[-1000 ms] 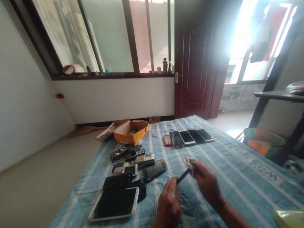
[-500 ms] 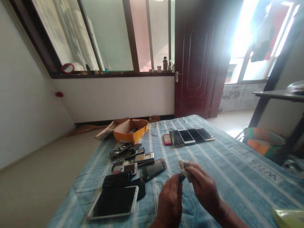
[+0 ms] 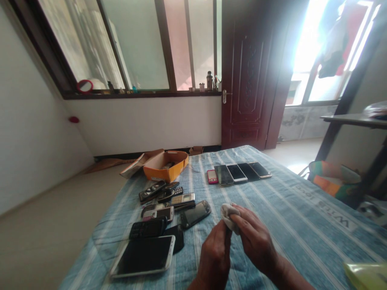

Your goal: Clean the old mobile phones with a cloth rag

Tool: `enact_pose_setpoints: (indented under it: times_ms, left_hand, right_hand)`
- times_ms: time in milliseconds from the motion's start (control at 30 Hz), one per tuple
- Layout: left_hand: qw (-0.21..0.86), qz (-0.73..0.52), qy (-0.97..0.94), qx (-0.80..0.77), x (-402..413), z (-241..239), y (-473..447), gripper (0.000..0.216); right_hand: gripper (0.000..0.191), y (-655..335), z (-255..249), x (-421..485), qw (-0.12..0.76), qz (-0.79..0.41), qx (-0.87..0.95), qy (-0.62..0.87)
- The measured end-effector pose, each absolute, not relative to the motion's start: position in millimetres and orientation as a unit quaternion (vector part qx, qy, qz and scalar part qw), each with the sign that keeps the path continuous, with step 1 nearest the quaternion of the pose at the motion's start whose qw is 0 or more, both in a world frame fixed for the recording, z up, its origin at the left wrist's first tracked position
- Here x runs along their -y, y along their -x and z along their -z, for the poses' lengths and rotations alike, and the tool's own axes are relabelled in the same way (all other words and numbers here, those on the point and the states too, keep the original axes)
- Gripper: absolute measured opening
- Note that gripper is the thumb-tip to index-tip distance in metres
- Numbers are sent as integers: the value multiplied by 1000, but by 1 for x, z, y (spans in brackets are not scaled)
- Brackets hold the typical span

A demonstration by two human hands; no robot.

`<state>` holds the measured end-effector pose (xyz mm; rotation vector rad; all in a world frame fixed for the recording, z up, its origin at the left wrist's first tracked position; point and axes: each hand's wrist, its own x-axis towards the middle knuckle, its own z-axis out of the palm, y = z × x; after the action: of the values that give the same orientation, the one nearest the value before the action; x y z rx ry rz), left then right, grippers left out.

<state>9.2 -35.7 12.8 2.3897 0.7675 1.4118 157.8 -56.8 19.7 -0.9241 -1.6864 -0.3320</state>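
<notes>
In the lower middle of the head view, my right hand (image 3: 256,237) is closed on a crumpled white cloth (image 3: 230,215). My left hand (image 3: 214,251) is closed just beside it, its fingertips against the cloth. A small dark phone-like object showed between the hands a moment ago; cloth and fingers now hide it. Left of my hands lie several old mobile phones in a loose pile, among them a dark touchscreen phone (image 3: 196,214), a keypad phone (image 3: 183,199) and a large white-framed phone (image 3: 145,255). Farther off, a small pink phone (image 3: 212,177) lies beside a row of smartphones (image 3: 237,173).
An open orange box (image 3: 169,174) with something dark inside stands at the bed's far left. Blue striped cloth (image 3: 296,229) covers the bed. A yellow-green packet (image 3: 365,276) lies at lower right. Beyond are a dark red door (image 3: 249,80) and a shelf (image 3: 353,119).
The cloth in my right hand has shifted left and down against my left hand's fingertips, covering the dark object. The phones on the bed have stayed put.
</notes>
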Motion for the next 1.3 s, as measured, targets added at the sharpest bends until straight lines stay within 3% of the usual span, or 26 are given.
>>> enact_pose_setpoints:
  times_ms: [233,467,533,767,900,1300]
  left_hand:
    - [15,-493,-829,-263,30,-2,-10,29]
    - [-3,-491,-834,-252,28,3,-7,31]
    - [9,-488,-839,-241,27,2,-7,32]
    - [96,-461,-854,-222,19,-7,-7,35]
    - [92,-452,-855,-237,17,-8,-6,34]
    - [10,-455,-852,-258,30,-30,-5,28]
  right_hand:
    - [32,-170,-6,44,602,-14,666,440]
    - [27,-161,-23,49,615,-407,463,491]
    - [31,-160,-29,52,621,-454,431,472]
    - [27,-172,-23,49,680,-244,501,477]
    - [26,-171,-17,49,677,-120,553,471]
    - [32,-163,-17,54,614,10,647,452]
